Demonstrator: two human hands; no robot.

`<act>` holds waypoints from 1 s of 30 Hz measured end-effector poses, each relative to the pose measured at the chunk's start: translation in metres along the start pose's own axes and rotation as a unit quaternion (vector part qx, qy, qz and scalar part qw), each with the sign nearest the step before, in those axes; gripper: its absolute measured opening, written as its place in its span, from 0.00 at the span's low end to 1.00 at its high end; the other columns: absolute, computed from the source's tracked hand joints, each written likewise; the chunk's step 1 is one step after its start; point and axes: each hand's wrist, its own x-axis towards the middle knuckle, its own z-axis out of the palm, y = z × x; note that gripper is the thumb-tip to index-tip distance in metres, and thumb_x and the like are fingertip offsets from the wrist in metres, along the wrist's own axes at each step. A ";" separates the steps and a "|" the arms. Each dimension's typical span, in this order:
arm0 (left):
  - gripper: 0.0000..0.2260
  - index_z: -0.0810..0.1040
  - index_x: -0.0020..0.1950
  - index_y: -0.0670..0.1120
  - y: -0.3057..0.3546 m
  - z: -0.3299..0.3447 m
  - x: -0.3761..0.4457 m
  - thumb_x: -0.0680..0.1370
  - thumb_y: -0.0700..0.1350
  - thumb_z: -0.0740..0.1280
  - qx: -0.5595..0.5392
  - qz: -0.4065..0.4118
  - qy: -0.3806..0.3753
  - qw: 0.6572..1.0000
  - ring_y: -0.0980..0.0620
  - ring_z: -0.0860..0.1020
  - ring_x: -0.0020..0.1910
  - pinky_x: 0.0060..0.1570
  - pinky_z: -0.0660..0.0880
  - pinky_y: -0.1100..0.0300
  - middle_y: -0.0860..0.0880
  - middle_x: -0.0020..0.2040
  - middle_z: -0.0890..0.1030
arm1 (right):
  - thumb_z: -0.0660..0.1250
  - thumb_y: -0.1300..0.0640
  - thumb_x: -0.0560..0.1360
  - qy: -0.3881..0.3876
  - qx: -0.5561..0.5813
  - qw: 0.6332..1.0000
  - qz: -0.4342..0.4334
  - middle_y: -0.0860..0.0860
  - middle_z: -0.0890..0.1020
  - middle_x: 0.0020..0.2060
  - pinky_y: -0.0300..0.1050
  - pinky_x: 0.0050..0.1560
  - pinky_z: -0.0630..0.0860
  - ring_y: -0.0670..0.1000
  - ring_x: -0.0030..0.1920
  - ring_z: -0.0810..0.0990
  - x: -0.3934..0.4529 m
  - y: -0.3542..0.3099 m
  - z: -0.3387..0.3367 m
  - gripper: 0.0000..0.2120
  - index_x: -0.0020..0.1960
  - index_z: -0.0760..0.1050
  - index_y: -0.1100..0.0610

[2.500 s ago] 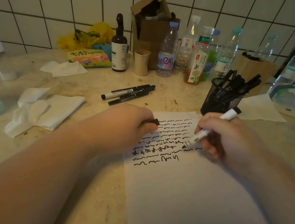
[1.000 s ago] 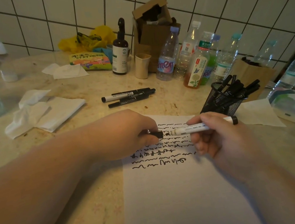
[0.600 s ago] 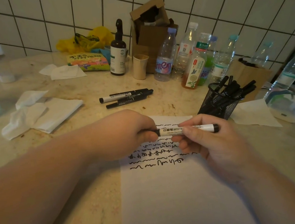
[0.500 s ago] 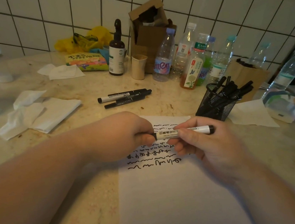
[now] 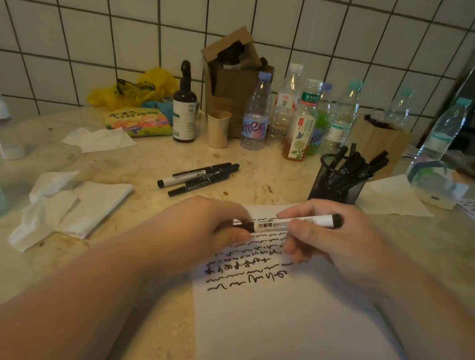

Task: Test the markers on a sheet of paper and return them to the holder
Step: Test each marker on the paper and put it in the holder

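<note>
The sheet of paper point(image 5: 278, 324) lies on the bench point(image 5: 158, 324) before me. The holder point(image 5: 339, 184) stands behind its right corner, loose markers point(image 5: 197, 177) lie behind it, and tissues point(image 5: 66, 207) lie to the left.

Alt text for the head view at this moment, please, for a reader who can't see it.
Two bare hands hold one white-barrelled marker level over a sheet of paper covered in black squiggles: the left hand pinches its cap end, the right hand grips the barrel. A black mesh holder of markers stands behind the paper, and three loose markers lie on the counter.
</note>
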 end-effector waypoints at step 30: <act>0.07 0.79 0.52 0.56 -0.009 0.006 0.003 0.80 0.54 0.63 0.080 -0.031 -0.014 0.996 0.60 0.75 0.42 0.38 0.70 0.67 0.57 0.47 0.79 | 0.65 0.54 0.81 0.033 -0.427 0.902 -0.050 0.44 0.81 0.53 0.40 0.47 0.76 0.47 0.50 0.81 0.094 -0.032 0.045 0.08 0.58 0.80 0.48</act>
